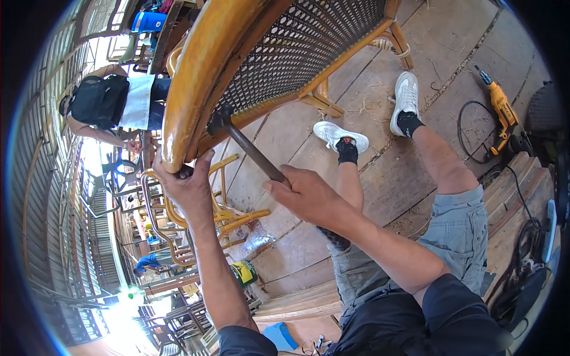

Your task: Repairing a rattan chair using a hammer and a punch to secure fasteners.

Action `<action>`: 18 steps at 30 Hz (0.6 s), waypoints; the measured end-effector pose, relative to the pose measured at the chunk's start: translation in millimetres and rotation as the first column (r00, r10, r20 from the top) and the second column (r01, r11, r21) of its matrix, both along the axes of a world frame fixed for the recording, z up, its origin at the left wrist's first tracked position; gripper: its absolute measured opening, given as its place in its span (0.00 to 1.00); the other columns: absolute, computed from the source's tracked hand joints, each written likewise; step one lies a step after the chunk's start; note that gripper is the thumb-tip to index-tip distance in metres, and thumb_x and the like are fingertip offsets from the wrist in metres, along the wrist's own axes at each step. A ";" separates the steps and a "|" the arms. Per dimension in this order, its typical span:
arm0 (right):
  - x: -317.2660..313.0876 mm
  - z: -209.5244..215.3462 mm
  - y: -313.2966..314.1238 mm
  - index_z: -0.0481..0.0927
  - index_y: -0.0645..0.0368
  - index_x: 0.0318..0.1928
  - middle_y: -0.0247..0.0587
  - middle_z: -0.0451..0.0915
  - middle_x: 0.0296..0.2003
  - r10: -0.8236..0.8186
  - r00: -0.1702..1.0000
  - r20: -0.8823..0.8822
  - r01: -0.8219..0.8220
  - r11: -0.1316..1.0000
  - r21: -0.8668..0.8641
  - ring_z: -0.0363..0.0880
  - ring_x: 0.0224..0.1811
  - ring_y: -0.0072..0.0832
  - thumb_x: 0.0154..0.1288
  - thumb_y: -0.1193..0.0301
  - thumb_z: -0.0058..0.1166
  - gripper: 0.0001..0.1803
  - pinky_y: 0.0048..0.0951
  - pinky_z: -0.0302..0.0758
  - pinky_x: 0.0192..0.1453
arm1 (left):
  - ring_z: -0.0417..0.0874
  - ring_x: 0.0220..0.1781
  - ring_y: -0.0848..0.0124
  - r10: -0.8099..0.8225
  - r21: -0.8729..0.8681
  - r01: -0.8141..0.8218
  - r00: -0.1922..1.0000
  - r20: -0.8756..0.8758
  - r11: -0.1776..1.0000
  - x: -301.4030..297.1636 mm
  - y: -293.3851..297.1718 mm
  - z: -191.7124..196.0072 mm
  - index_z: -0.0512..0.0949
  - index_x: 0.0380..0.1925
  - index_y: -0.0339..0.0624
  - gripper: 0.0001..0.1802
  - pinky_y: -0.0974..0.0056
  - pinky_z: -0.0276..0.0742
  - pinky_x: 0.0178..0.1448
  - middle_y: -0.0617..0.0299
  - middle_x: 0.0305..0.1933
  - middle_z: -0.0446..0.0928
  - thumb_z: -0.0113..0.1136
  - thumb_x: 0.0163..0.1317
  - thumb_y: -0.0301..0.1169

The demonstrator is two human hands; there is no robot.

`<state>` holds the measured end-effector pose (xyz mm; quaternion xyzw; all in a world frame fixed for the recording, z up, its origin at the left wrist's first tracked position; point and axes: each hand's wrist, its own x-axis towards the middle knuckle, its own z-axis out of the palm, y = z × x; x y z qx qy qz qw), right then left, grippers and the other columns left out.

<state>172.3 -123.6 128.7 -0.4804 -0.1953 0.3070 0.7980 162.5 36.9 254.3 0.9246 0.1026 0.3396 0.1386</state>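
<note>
A glossy honey-brown rattan chair [193, 83] is tipped up in front of me, with dark woven cane [297, 50] stretched inside its frame. My left hand [193, 193] grips the lower end of the thick curved rail, thumb on the near side. Beside that thumb sits a small dark piece [185, 171] whose kind I cannot make out. Wrapped round the shaft of a hammer [255, 155] is my right hand [314, 196]. The hammer's dark head lies at the inner edge of the rail, by the corner of the cane; whether it touches is unclear.
An orange power drill [503, 115] with a black cord lies on the floor [285, 237] at right, near stacked wooden boards [516, 196]. Bent rattan frames [222, 219] stand behind my left arm. Another person [113, 101] works at the left. My legs and white shoes [407, 98] are below.
</note>
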 end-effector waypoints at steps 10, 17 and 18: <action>-26.3 -63.0 -15.1 0.67 0.59 0.29 0.25 0.65 0.14 -0.020 0.980 -0.198 0.040 0.994 0.098 0.63 0.13 0.12 0.68 0.65 0.49 0.13 0.19 0.60 0.15 | 0.72 0.42 0.76 0.024 -0.053 -0.023 1.000 0.017 0.998 -21.1 -12.1 -8.1 0.63 0.55 0.36 0.39 0.76 0.72 0.43 0.62 0.47 0.67 0.73 0.42 0.22; -29.8 -60.5 -20.6 0.68 0.59 0.28 0.25 0.66 0.14 0.048 0.988 -0.148 -0.037 0.996 0.077 0.63 0.14 0.12 0.68 0.65 0.51 0.14 0.20 0.61 0.16 | 0.75 0.49 0.69 0.110 -0.052 -0.109 0.994 0.003 0.993 -37.4 -23.3 -14.9 0.66 0.53 0.30 0.36 0.68 0.74 0.52 0.55 0.50 0.70 0.73 0.43 0.21; -29.4 -59.1 -21.1 0.69 0.59 0.28 0.25 0.66 0.14 0.050 0.988 -0.148 -0.036 0.995 0.098 0.63 0.14 0.13 0.67 0.64 0.51 0.14 0.20 0.61 0.17 | 0.75 0.47 0.69 0.119 -0.061 -0.121 0.992 -0.035 0.991 -37.7 -28.1 -14.4 0.66 0.53 0.30 0.34 0.68 0.72 0.52 0.55 0.49 0.72 0.70 0.45 0.20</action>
